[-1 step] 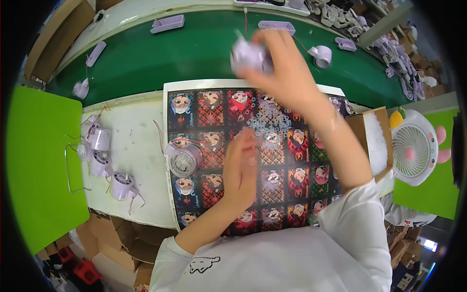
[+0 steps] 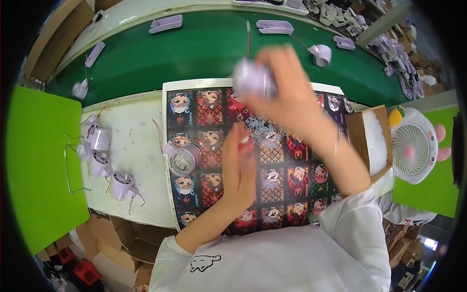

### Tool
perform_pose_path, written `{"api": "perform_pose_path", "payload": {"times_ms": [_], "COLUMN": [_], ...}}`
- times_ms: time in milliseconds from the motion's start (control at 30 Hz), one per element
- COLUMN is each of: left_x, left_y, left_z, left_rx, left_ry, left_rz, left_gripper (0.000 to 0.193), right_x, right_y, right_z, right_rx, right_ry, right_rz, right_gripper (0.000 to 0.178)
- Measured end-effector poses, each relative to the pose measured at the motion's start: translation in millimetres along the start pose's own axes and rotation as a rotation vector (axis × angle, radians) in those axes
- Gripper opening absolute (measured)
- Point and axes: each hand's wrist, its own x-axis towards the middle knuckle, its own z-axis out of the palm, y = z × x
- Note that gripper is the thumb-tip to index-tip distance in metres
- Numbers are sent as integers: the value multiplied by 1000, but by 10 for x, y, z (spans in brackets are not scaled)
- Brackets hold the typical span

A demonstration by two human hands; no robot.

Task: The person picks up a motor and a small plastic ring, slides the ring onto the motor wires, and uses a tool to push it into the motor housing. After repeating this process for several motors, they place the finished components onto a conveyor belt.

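Right hand (image 2: 284, 87) was up over the far edge of the printed sheet (image 2: 209, 83), its grip closed round a purple cup (image 2: 252, 78), fingers wrapped from the right side; both blurred. Left hand (image 2: 238, 168) was over the middle of the sheet, seen edge-on, fingers close together and pointing to the far side. Couldn't tell how far open its grip was, or if it had hold of anything; fingertips smeared. Small rings (image 2: 260, 127) lay in a loose pile on the sheet's far half, just beyond the left fingertips.

A second cup (image 2: 184, 159), clear-rimmed with a red wire, stood on the sheet's left edge. Several wired cups (image 2: 99, 139) sat on the white table (image 2: 138, 194), left of the sheet, some touching. Green belt (image 2: 194, 53) ran past the sheet's far edge, carrying purple trays (image 2: 166, 23) plus a belt cup (image 2: 321, 56), beyond the sheet's far right corner. Cardboard box (image 2: 357, 141) with white filling was just right of the sheet; white desk fan (image 2: 412, 146) with pink ears, farther right of the sheet. Sheet itself: rows of cartoon figures, white border.
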Motion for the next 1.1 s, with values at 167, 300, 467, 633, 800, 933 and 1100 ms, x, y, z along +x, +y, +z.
{"api": "perform_pose_path", "payload": {"times_ms": [167, 300, 467, 633, 800, 933, 1100], "left_x": [-121, -188, -342, -312, -189, -114, -53], "left_y": [177, 348, 388, 500, 840, 883, 845], "left_z": [-92, -331, -234, -142, -98, -85, 1], "left_rx": [239, 360, 691, 599, 441, 508, 559], "left_ry": [-131, -330, -683, -627, -603, -637, -633], "left_rz": [174, 171, 260, 417, 394, 342, 405], "left_gripper": [52, 38, 39, 31, 25, 25, 19], "right_x": [-1126, -1039, -959, -960, -1013, -1118, -1219], "right_y": [-679, -205, 589, 629, 105, -764, -1002], "right_z": [-230, -635, -241, -164, -492, -983, -994], "right_rx": [360, 373, -106, -194, 79, 368, 209], "right_ry": [-229, -344, -178, -202, -71, -163, -172], "right_rz": [208, 123, 210, 230, 321, -17, -30], "right_gripper": [65, 19, 15, 8, 6, 17, 24]}}
